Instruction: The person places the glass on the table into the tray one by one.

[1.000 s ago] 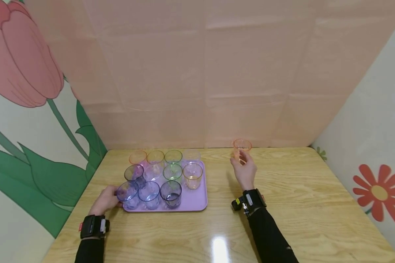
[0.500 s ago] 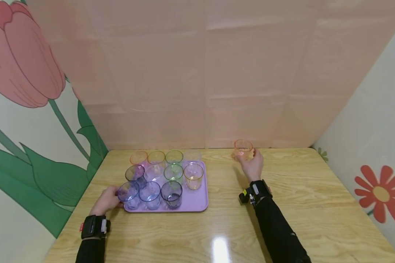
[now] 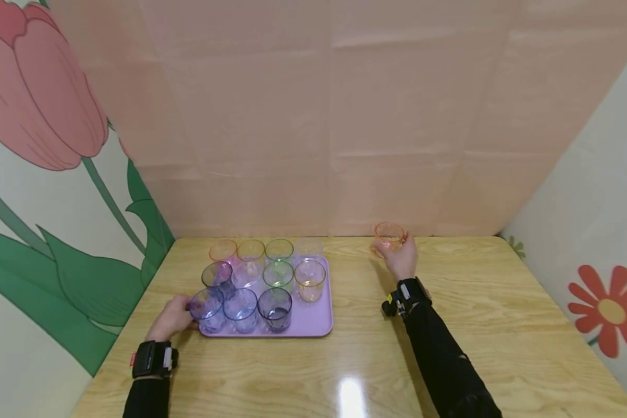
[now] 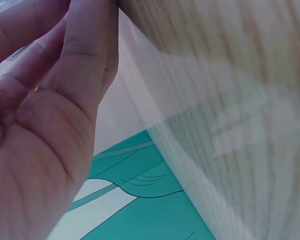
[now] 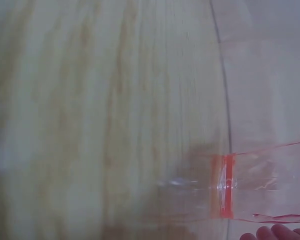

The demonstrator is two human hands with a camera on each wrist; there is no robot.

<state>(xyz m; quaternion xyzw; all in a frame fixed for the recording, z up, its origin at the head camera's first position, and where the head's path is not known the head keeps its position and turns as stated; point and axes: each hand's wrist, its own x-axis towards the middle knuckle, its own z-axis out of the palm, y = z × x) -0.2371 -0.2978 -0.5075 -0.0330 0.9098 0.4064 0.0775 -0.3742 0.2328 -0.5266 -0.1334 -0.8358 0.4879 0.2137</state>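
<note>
My right hand (image 3: 401, 255) holds a clear glass with an orange rim (image 3: 389, 231) near the table's back edge. In the right wrist view, fingers (image 5: 277, 233) lie along one side of this transparent glass (image 5: 260, 185), which has an orange band. Whether it touches the table, or whether a second glass is nested with it, I cannot tell. At the left end of the lilac tray (image 3: 313, 328), my left hand (image 3: 171, 318) is beside a blue glass (image 3: 207, 307). Its fingertips are hidden behind that glass and outside the left wrist view, where the palm (image 4: 45, 135) fills the left side.
Several tinted glasses crowd the tray, including a dark grey one (image 3: 275, 310), a green one (image 3: 278, 274) and an amber-rimmed one (image 3: 310, 281). Pink sheeting (image 3: 329, 145) hangs behind the wooden table (image 3: 475, 302). Painted walls flank both sides.
My right hand has shifted from in front of the orange-rimmed glass to its right side, while the glass has stayed about where it was. The left hand and tray look unmoved.
</note>
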